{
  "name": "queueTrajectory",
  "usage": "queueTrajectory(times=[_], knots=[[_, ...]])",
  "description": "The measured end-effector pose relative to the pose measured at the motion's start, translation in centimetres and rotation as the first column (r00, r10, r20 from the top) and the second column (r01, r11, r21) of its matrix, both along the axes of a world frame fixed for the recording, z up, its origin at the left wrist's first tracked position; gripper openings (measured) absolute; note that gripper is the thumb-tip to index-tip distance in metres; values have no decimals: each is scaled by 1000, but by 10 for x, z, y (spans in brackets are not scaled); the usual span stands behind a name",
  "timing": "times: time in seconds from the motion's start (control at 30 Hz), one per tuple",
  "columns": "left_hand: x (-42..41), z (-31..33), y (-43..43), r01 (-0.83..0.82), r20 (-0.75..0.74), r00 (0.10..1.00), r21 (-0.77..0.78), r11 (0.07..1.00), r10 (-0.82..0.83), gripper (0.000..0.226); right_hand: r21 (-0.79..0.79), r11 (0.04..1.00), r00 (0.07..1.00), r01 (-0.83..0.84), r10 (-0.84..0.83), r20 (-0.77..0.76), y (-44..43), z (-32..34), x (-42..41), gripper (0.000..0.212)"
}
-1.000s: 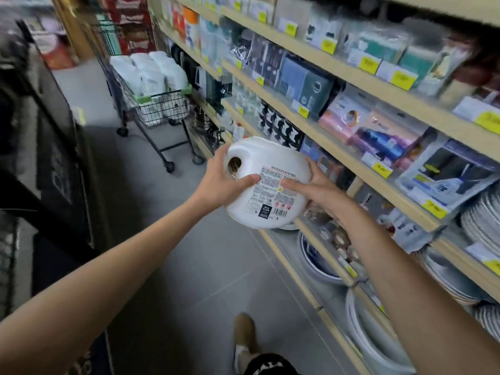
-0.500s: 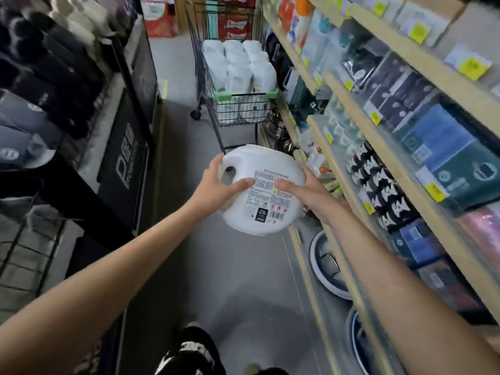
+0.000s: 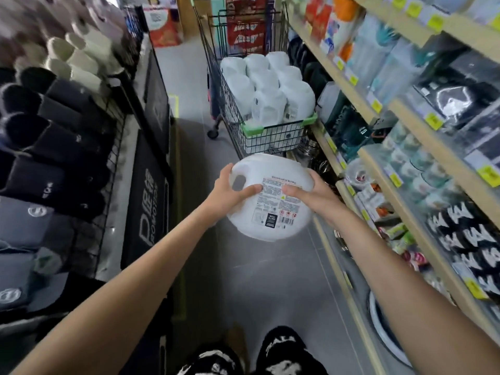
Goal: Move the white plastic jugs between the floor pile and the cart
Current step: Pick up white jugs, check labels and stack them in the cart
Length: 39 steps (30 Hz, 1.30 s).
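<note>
White plastic jug (image 3: 270, 201) is held in the air over the grey floor (image 3: 243, 280) of a shop aisle, gripped from both sides and lying on its side, with its printed label and barcode facing up. The left hand (image 3: 226, 194) grips the end with the moulded handle hole: its thumb lies on the label face and its fingers (image 3: 226, 170) curl over the far edge. The right hand (image 3: 311, 194) grips the opposite side the same way, thumb on the label.

Just beyond the jug stands a wire shopping cart (image 3: 270, 142) with green corner bumpers, close against the wooden shelving (image 3: 349, 77) on the right. It is packed with more white jugs (image 3: 267, 85), stacked above its rim.

The shelving carries packaged goods behind yellow price tags (image 3: 433, 121). On the left, a wire rack holds rows of dark and pale slippers (image 3: 54, 147), with a black promotion sign (image 3: 147, 209) leaning below it. The person's legs in patterned black-and-white trousers (image 3: 281, 350) show at the bottom edge.
</note>
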<state>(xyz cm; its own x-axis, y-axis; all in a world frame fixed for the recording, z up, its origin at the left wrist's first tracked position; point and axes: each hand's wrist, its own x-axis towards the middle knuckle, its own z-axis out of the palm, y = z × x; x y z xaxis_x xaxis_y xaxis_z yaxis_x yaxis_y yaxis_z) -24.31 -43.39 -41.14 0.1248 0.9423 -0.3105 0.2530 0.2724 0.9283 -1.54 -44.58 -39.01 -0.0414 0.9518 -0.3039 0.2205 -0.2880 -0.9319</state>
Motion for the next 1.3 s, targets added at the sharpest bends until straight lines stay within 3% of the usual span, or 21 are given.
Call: queueTrajectory(times=[0.13,0.3,0.5,0.67,0.8,0.97,1.13,1.3], knots=[[-11,-1,68,12,1,1000,29,999,-12,107,10,1000,1000,28,-28,-6,65,-3,-11,72],[-14,-5,162,31,-18,999,9,999,-31,116,2,998,998,55,-55,-32,155,-13,-12,76],[-16,-3,300,53,-80,996,42,998,-50,110,16,999,997,46,-45,-56,295,-15,-13,70],[-16,17,409,35,-129,991,71,997,-26,117,28,1000,1000,11,-10,-23,411,-2,-13,99],[-17,24,481,20,-134,991,111,994,-5,121,83,997,1000,11,-12,14,485,8,-14,74],[-12,17,559,26,-119,993,131,991,-10,117,92,996,1000,18,-18,0,560,7,-9,62],[-5,6,649,147,-126,984,152,977,-128,101,100,992,996,81,-83,19,628,-7,-2,82],[4,-3,753,308,-237,932,116,944,-275,127,152,980,983,130,-147,108,704,-11,7,112]])
